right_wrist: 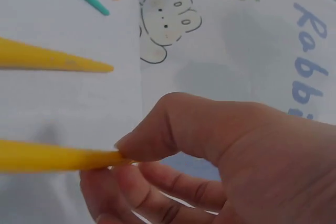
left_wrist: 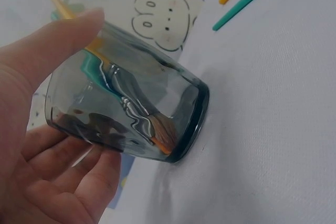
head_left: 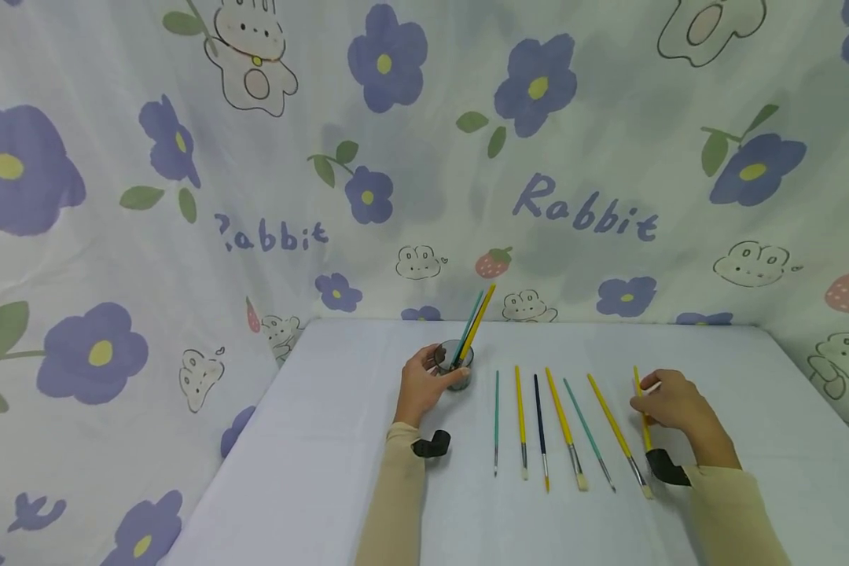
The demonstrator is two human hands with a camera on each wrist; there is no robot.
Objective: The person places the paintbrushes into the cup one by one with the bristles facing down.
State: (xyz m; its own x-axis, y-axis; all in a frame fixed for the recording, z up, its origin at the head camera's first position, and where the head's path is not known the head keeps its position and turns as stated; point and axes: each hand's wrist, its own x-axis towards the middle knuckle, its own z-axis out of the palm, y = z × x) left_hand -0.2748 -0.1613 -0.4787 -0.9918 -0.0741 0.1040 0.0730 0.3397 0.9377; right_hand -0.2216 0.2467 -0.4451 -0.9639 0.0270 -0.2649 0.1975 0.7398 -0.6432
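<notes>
My left hand grips a clear grey-blue glass, thumb on one side and fingers round the other. Inside it, a yellow paintbrush and a teal paintbrush lean to the right, bristles down, with a darker handle between them. On the right, my right hand pinches another yellow paintbrush near the handle's thin end, between thumb and fingertips. This brush slants down toward the wrist, where the black wrist strap hides its bristle end in the head view.
Between the hands several paintbrushes lie in a spaced row on the white tabletop, bristles toward me. A teal brush is leftmost; a dark blue brush lies among them, and a yellow brush is rightmost. A patterned curtain hangs behind.
</notes>
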